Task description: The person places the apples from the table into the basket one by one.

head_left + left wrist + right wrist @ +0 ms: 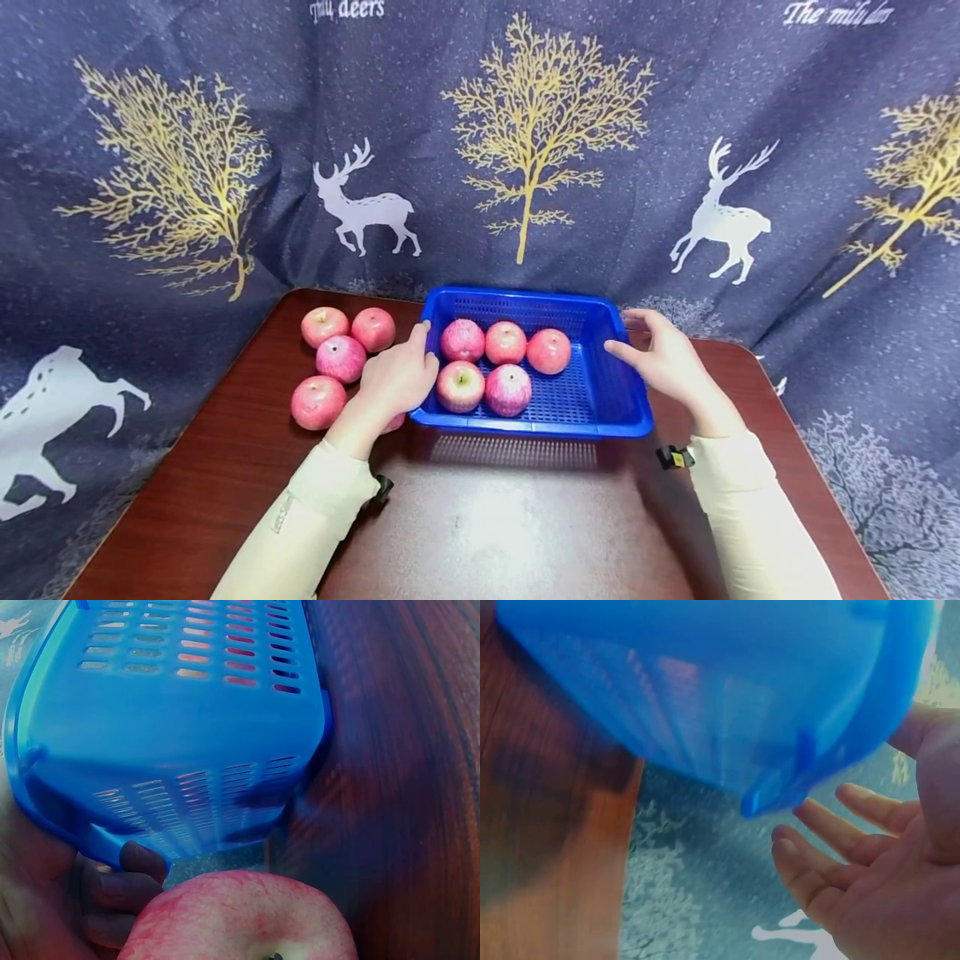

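A blue plastic basket with slotted walls stands at the far part of the table, several red apples inside it. My left hand grips its left rim, and the left wrist view shows fingers curled beneath that rim. At the right end is my right hand, its thumb reaching over the rim. In the right wrist view its other fingers are spread and loosely bent below the rim, apart from the wall. An apple lies close to the left hand, mostly hidden by it in the head view.
More apples sit in a group on the brown table, left of the basket. A dark cloth printed with deer and trees hangs behind the table's far edge. Small black devices are worn at the wrists.
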### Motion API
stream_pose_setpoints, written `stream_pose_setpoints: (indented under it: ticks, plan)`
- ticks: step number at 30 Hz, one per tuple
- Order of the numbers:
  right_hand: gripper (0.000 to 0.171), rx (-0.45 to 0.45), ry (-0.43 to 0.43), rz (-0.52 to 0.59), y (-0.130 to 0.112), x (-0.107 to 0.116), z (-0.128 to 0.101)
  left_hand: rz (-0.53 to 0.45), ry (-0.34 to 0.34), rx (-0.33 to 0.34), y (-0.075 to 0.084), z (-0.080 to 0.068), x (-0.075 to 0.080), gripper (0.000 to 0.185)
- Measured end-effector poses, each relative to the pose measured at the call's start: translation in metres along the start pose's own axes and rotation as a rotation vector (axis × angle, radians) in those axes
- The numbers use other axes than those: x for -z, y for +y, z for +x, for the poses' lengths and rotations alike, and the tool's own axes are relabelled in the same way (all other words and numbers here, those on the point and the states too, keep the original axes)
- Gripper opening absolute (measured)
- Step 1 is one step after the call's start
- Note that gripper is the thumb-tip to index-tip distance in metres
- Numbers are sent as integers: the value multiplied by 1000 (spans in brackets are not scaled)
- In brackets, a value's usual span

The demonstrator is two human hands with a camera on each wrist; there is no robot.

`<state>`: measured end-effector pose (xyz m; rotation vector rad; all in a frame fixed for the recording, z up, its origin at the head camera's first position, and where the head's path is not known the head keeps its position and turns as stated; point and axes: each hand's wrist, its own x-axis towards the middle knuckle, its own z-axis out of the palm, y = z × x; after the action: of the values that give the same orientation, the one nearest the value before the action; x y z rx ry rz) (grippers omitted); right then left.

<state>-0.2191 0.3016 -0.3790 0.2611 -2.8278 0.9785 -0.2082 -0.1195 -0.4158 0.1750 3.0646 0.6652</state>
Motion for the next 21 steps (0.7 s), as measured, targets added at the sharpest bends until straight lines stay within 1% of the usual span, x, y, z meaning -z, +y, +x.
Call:
stream_pose_setpoints:
  ticks: [6,11,17,21]
  plan:
    - [77,-67,10,66,18,-2,3,0,0,7,1,-1,1,68]
    - [85,-117,22,122,31,-11,5,10,0,11,-1,-1,0,68]
    - [90,-153,46,163,35,-16,2,12,5,2,-2,1,-2,67]
    - [90,-163,56,181,38,-20,3,13,14,-2,-3,1,-3,67]
